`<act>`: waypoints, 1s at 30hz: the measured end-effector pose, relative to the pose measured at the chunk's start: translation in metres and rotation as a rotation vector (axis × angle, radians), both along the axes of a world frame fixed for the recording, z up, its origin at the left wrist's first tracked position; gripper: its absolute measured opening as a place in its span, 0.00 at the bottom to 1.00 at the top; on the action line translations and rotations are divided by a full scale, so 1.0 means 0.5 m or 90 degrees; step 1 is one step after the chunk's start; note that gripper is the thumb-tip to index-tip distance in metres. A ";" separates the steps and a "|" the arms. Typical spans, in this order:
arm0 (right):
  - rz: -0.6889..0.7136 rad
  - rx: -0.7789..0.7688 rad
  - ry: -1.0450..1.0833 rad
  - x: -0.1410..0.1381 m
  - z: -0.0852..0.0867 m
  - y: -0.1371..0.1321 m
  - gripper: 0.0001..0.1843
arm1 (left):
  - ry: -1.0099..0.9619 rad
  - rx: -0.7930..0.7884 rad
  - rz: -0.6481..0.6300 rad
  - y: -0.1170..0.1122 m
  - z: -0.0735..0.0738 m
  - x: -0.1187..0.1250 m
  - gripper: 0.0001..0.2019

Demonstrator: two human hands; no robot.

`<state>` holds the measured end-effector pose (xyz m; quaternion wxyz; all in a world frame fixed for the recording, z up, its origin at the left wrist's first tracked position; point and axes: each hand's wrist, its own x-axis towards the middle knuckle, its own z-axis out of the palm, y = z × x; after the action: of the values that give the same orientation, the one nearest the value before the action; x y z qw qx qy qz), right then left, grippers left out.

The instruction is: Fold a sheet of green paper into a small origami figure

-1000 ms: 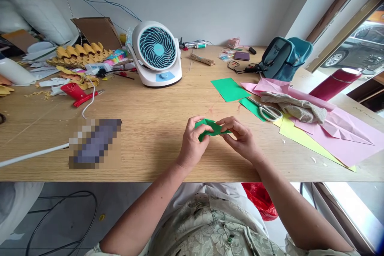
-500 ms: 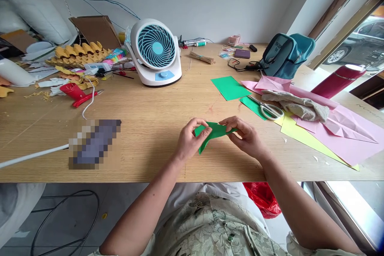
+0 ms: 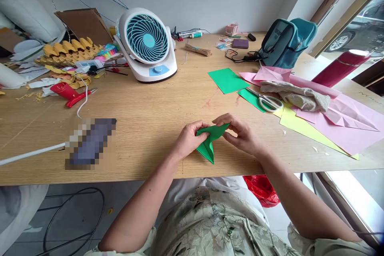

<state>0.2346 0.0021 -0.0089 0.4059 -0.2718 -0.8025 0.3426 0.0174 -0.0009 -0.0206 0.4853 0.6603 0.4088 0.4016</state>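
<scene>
A folded green paper piece [image 3: 210,142] lies between both hands near the front edge of the wooden table [image 3: 144,108]. My left hand [image 3: 188,140] pinches its left end, fingers closed on it. My right hand [image 3: 242,134] pinches its upper right tip between thumb and fingers. A pointed flap of the paper hangs down toward me below the left hand. Both forearms reach in from the bottom of the view.
A flat green sheet [image 3: 227,80], scissors [image 3: 267,102], a grey cloth [image 3: 297,98], and pink [image 3: 345,128] and yellow [image 3: 300,126] sheets lie at the right. A white fan [image 3: 147,46] stands at centre back. A red glue gun [image 3: 67,93] and yellow paper pieces lie at the left; a teal bag [image 3: 283,44] and red bottle [image 3: 339,70] sit far right.
The green paper has opened out: a pointed flap now hangs down toward me. Both hands have stayed on the paper, which now sits lower, close to the table.
</scene>
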 end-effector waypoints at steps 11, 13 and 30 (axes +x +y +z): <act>-0.086 -0.177 0.039 -0.025 -0.003 -0.012 0.27 | 0.099 0.072 0.147 -0.023 0.013 0.019 0.08; -0.138 -0.207 0.035 -0.036 -0.003 -0.013 0.28 | 0.127 0.101 0.180 -0.028 0.016 0.022 0.06; -0.178 -0.413 0.196 -0.046 -0.015 0.008 0.09 | 0.132 0.113 0.178 -0.033 0.022 0.029 0.06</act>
<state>0.2118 0.0063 -0.0163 0.4573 -0.4385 -0.5372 0.5567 0.0318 -0.0174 -0.0097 0.3203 0.6751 0.5073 0.4292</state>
